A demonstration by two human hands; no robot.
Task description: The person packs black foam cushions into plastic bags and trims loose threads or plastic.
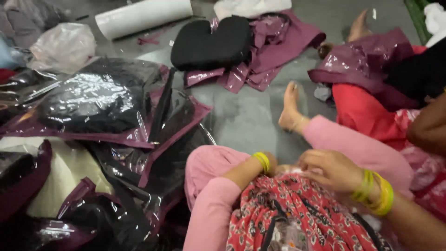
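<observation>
Grey concrete floor (246,116), glossy maroon-edged plastic garment bags (107,107) piled left.
Both my hands on red printed fabric (297,204): right hand (327,169) fingers pinching it; left hand (271,163) hidden, grip unclear.

I sit on a garment-packing workroom's grey floor (246,118) among bagged clothes (97,100) and a plastic film roll (144,16).

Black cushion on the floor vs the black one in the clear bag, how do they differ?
The bare black cushion lies unpacked on crumpled maroon covers; the bagged black cushion is inside a glossy clear, maroon-edged bag. The bare one is matte and farther from the hands; the bagged one shows glare and sits on a pile. Both are black and soft-looking.
</observation>
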